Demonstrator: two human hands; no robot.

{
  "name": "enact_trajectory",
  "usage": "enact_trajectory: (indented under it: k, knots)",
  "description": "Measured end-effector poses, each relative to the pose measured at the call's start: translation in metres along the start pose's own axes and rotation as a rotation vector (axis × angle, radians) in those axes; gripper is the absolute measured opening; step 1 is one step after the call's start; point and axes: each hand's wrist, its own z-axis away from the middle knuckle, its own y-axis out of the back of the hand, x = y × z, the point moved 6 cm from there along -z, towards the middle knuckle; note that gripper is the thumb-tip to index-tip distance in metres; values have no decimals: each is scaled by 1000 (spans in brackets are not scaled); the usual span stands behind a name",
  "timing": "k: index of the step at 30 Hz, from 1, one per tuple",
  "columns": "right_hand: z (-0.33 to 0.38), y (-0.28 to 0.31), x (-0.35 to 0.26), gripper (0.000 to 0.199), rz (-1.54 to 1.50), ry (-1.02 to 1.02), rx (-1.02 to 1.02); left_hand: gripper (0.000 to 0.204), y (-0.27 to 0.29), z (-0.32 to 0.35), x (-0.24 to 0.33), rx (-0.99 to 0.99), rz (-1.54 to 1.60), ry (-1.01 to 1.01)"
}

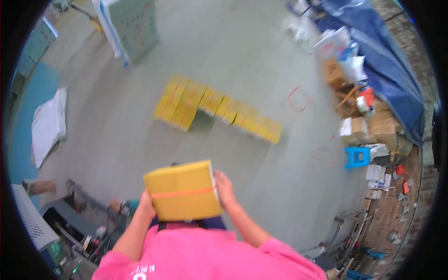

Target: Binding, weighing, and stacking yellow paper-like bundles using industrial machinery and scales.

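Note:
Between my two hands I hold a yellow bundle (184, 205) with an orange band round its middle, in front of my body. My left hand (147, 205) grips its left side and my right hand (225, 189) presses on its pale right edge; the fingers underneath are partly hidden. Farther off on the grey floor lies a bent row of similar yellow bundles (219, 105) with reddish bands. The row is two deep at its left end and slants down to the right. The bundle in my hands is apart from it.
A large pale green wrapped stack (135, 28) stands at the far left. A white sheet (49, 123) lies on the left. Machinery (79, 219) sits at the lower left. Along the right are cardboard boxes (382, 126), a blue stool (357, 157) and a blue tarp (378, 51).

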Motion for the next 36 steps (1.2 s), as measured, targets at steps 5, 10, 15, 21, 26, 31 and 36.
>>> enact_trajectory:
  k: [5, 10, 15, 21, 26, 31, 36]
  knots:
    - [-135, -7, -23, 36, 8, -130, -71, 41, -50, -104, 38, -7, 134, 80]
    - [-277, 1, 44, 36, 197, -185, -239, 41, -44, -232, -2, 63, 314, 117]
    - [-418, 9, 127, 38, 393, -333, -394, 45, -41, -368, -73, 232, 590, 106]
    - [-569, 28, 246, 39, 493, -549, -507, 48, -33, -521, -163, 314, 770, 63]
    - [-661, 21, 281, 42, 597, -359, -596, 51, -30, -623, -179, 326, 855, 11]
    - [-659, 29, 261, 42, 883, 126, -367, 68, -32, -648, -165, 363, 640, 9]
    - [-567, 81, 227, 43, 826, 255, -87, 80, -49, -629, -170, 310, 605, 151]
